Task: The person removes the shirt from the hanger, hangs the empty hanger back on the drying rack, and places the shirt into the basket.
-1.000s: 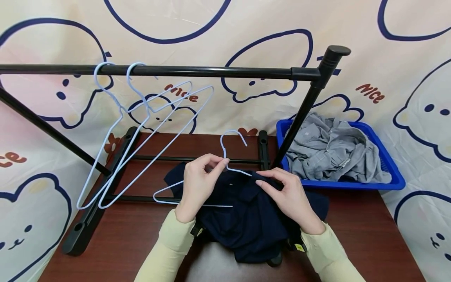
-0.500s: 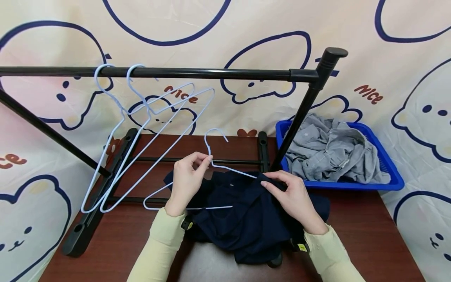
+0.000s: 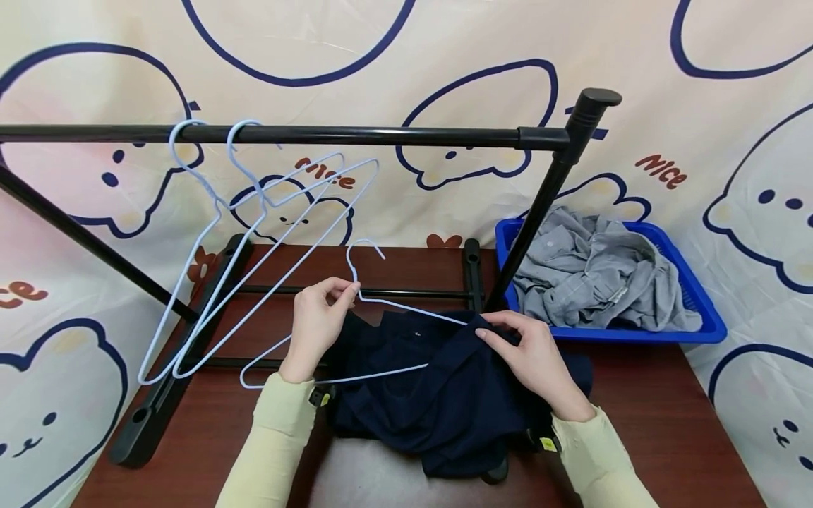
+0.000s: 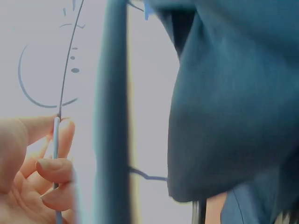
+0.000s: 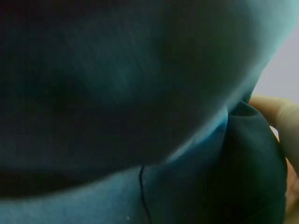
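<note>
My left hand (image 3: 320,321) pinches a light blue wire hanger (image 3: 413,308) at the neck below its hook. The hanger's right end is hidden inside a dark navy garment (image 3: 438,402), while its left end sticks out past my left wrist. At the garment's upper right edge, my right hand (image 3: 530,356) pinches the fabric between thumb and fingers. In the left wrist view the fingers (image 4: 53,170) curl round the thin hanger wire, with dark cloth (image 4: 233,102) to the right. Cloth fills most of the right wrist view, with part of the right hand (image 5: 285,126) at its edge.
A black clothes rack (image 3: 381,135) spans the brown table (image 3: 660,416), with two empty blue hangers (image 3: 286,247) on its bar at the left. A blue basket (image 3: 711,328) of grey clothing (image 3: 603,275) stands behind on the right.
My left hand has moved left with the hanger, so more of its left end now shows outside the garment. The right hand keeps its pinch on the fabric, nearly in place.
</note>
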`<state>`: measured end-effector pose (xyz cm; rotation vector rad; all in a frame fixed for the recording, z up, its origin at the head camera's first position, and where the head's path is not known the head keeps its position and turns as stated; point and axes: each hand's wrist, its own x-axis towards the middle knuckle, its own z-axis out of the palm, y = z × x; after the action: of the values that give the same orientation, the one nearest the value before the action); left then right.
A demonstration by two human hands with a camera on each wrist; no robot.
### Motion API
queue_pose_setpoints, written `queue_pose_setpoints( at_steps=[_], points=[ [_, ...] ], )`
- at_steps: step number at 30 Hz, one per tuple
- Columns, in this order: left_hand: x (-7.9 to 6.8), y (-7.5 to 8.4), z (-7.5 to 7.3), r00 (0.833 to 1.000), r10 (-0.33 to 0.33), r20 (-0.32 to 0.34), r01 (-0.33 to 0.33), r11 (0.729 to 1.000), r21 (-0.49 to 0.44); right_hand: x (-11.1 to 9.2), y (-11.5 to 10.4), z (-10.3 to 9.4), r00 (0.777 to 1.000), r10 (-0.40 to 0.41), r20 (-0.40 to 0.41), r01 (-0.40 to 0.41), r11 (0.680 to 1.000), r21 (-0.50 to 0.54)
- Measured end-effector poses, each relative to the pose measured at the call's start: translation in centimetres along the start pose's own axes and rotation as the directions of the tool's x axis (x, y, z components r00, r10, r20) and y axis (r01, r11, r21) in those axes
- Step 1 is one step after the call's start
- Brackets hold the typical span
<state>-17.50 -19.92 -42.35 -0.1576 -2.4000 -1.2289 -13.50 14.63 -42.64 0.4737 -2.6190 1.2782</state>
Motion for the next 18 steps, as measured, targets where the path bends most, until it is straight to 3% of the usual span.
queue_pose_setpoints(
  at_steps=[4,8,11,18],
  points=[
    [0.2,-1.0,-1.0,0.999,-0.032,-0.023,0.033,0.999,0.037,0.0,0.3,-0.1,1.0,0.018,0.004,-0.018,1.0,-0.009],
    [0.3,-1.7,-2.0,0.994,-0.109,-0.02,0.111,0.99,0.084,0.0,0.4,-0.1,1.0,0.027,0.003,-0.027,1.0,-0.011],
    [0.2,-2.1,-2.9,0.984,-0.178,-0.017,0.178,0.981,0.081,0.1,0.6,-0.1,1.0,0.027,0.005,-0.027,1.0,-0.012],
    [0.3,-3.1,-5.2,0.954,-0.284,-0.093,0.291,0.954,0.076,0.1,0.7,-0.2,1.0,0.023,0.013,-0.023,1.0,-0.017]
  ],
)
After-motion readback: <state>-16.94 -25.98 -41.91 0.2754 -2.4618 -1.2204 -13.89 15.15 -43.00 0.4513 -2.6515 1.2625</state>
